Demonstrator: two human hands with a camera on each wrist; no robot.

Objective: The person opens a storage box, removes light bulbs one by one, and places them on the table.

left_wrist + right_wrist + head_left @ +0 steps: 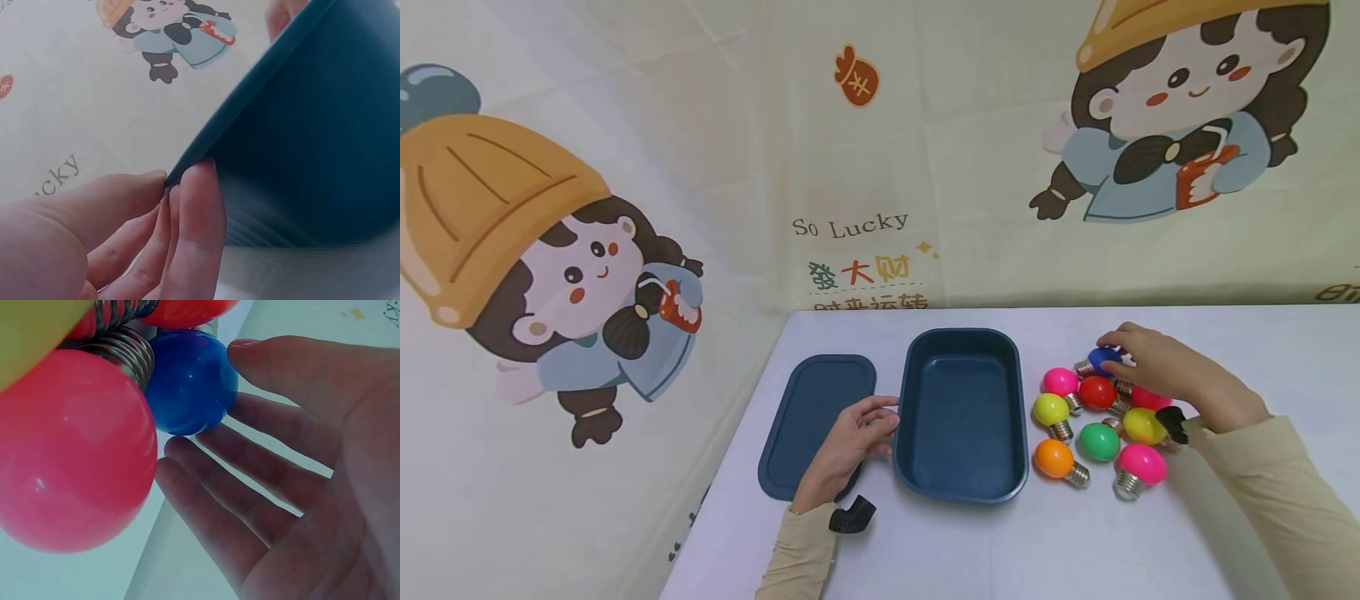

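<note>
Beside the dark blue rectangular container (961, 425), my left hand (853, 437) is at its left rim. In the left wrist view the thumb and forefinger pinch that rim. My right hand (1168, 362) grips a blue light bulb (1106, 359) at the back of a pile of coloured bulbs, thumb on one side and fingers on the other. A pink bulb (75, 453) lies close by in the right wrist view. Around it are a red bulb (1097, 392), a green bulb (1099, 442), an orange bulb (1054, 458) and several others, all with silver screw bases.
A flat dark blue lid (820, 408) lies left of the container, partly under my left hand and wrist. The white table (1000, 550) meets a printed cloth backdrop (985, 167) at its back edge. The bulbs lie close together, right of the container.
</note>
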